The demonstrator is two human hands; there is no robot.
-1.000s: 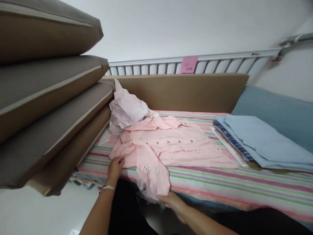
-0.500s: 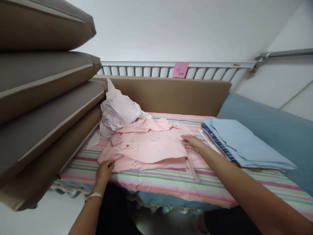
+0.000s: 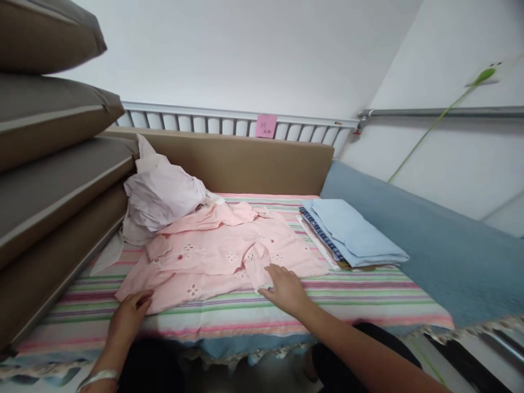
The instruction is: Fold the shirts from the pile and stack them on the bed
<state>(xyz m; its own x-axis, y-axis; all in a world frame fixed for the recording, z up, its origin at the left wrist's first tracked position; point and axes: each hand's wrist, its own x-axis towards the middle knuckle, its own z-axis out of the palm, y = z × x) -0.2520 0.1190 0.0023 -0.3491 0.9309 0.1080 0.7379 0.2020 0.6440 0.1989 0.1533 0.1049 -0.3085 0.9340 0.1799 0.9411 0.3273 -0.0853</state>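
Observation:
A pink shirt (image 3: 221,245) with cut-out flower patterns and a few dark red buttons lies spread over the striped cloth. My left hand (image 3: 130,315), with a pale bracelet at the wrist, curls its fingers on the shirt's near left corner. Close to the shirt's near edge, my right hand (image 3: 286,288) pinches the end of a sleeve (image 3: 257,265), which is folded over the shirt's front. The fingertips of my left hand are partly hidden. Behind the shirt on the left is a crumpled pale lilac garment (image 3: 164,191).
Folded clothes, with a light blue one (image 3: 356,232) on top, lie to the right on the striped cloth (image 3: 229,322). Brown cushions (image 3: 57,174) are stacked high at the left. A brown board (image 3: 237,164) stands behind, before a white radiator (image 3: 196,121) bearing a pink note (image 3: 266,125).
My right hand has brought the sleeve inward and toward me, so it now lies across the shirt's front. My left hand stays at the corner. The view has turned right.

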